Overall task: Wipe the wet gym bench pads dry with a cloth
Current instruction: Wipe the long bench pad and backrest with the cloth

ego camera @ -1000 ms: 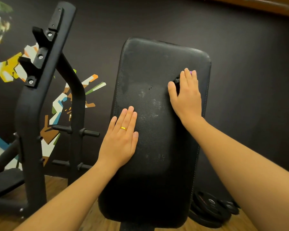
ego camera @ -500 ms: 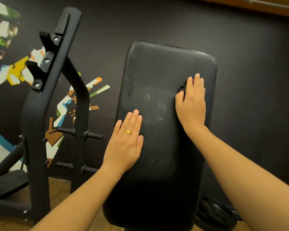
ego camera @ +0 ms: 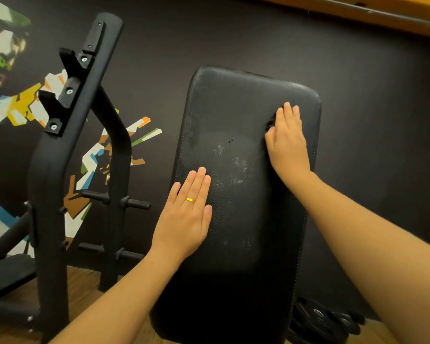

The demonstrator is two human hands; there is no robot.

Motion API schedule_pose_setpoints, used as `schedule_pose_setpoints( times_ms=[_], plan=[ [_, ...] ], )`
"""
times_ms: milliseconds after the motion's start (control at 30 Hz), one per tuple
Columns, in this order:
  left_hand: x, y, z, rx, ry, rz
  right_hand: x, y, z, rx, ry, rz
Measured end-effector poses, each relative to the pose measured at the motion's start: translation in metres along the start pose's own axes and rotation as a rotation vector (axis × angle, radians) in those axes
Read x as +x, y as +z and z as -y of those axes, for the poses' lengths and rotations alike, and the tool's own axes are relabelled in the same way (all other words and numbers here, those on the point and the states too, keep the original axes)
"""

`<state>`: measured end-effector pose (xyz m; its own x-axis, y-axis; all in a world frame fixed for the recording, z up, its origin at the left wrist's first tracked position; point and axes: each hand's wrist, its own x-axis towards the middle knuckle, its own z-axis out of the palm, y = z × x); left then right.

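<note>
Pressing a dark cloth (ego camera: 271, 124) onto the bench pad (ego camera: 233, 108), upper right, we are covering it with our right hand (ego camera: 287, 145), fingers near-straight; our left hand (ego camera: 184, 217) is lying flat, empty, lower left.

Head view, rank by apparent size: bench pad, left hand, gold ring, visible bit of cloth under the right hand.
1. bench pad
2. left hand
3-4. cloth and gold ring: both tiny, too close to rank; the right hand hides most of the cloth.
</note>
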<state>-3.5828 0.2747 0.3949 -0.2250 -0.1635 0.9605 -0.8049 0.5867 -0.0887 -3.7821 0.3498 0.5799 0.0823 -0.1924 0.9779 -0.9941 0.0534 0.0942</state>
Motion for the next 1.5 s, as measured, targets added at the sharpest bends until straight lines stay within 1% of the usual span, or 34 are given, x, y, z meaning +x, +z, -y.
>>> schedule_pose_setpoints(
  times_ms=[100, 233, 300, 400, 533, 634, 734, 834, 934, 1000, 1067, 1134, 1267, 1367, 1500],
  plan=[
    [-0.001, -0.001, -0.001, -0.004, 0.001, -0.006, -0.015, 0.000, 0.007, -0.016, 0.041, -0.052],
    [-0.001, -0.003, -0.002, -0.012, 0.001, 0.002, -0.078, 0.010, 0.015, -0.050, 0.018, -0.140],
    [0.000, -0.004, -0.002, -0.007, 0.002, -0.001, -0.096, 0.013, 0.015, -0.057, -0.014, -0.133],
    [-0.001, -0.005, -0.002, -0.015, 0.001, -0.009, -0.080, 0.012, 0.010, -0.065, -0.056, -0.114],
    [-0.002, -0.005, -0.003, -0.022, 0.002, -0.012, -0.047, 0.008, 0.012, -0.023, 0.029, -0.078],
    [-0.002, -0.005, -0.003, -0.021, 0.003, -0.014, -0.058, 0.009, 0.017, -0.023, 0.060, -0.108],
    [-0.002, -0.006, -0.003, -0.020, 0.004, -0.017, -0.100, 0.012, 0.020, -0.042, 0.017, -0.129],
    [-0.002, -0.006, -0.004, -0.017, 0.002, -0.016, -0.138, 0.012, 0.019, -0.086, -0.066, -0.079],
    [-0.001, -0.006, -0.003, -0.032, 0.001, -0.006, -0.126, 0.008, 0.011, -0.150, -0.146, -0.010],
    [-0.001, -0.006, -0.002, -0.038, -0.004, -0.004, -0.103, 0.007, 0.009, -0.139, -0.119, -0.008],
    [-0.002, -0.005, -0.003, -0.041, -0.002, -0.004, -0.087, 0.008, 0.010, -0.095, -0.035, -0.024],
    [-0.001, -0.005, -0.003, -0.043, -0.003, -0.001, -0.087, 0.008, 0.015, -0.069, 0.010, -0.045],
    [-0.002, -0.006, -0.003, -0.027, 0.000, -0.009, -0.137, 0.010, 0.022, -0.075, -0.036, -0.062],
    [-0.002, -0.006, -0.004, -0.018, 0.007, -0.021, -0.178, 0.010, 0.021, -0.096, -0.084, -0.032],
    [-0.002, -0.006, -0.005, -0.028, -0.002, -0.019, -0.174, 0.006, 0.017, -0.132, -0.121, 0.004]
  ],
)
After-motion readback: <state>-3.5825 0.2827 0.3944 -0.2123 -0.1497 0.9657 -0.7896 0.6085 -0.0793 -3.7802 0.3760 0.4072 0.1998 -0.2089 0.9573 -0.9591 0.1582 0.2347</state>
